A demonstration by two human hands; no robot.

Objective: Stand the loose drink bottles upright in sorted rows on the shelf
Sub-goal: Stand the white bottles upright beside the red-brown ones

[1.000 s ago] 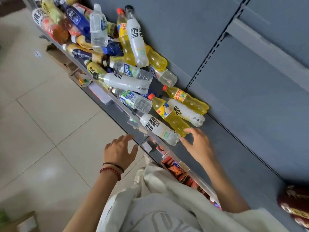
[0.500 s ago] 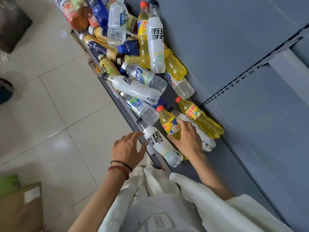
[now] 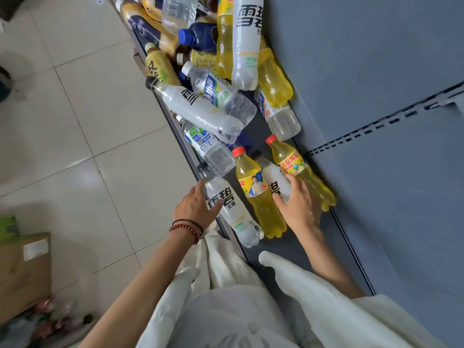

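Note:
Loose drink bottles lie jumbled on the grey shelf (image 3: 281, 247). Nearest me, a white Sprite bottle (image 3: 233, 212) lies along the front edge, and my left hand (image 3: 194, 209) touches its upper part with the thumb over the label. Beside it lies a yellow bottle with a red cap (image 3: 258, 194), then a second white bottle (image 3: 273, 179), then another yellow bottle (image 3: 298, 169) by the back panel. My right hand (image 3: 298, 207) rests with spread fingers on the second white bottle and the far yellow one.
A dense pile of bottles (image 3: 213, 96) covers the shelf farther along, some stacked on others. The grey back panel (image 3: 376, 71) rises right behind. A tiled floor lies to the left, with a cardboard box (image 3: 22, 267) on it.
Both hands have moved forward onto the nearest bottles. My left hand now touches the front white bottle, and my right hand has shifted from the middle yellow bottle towards the white one behind it.

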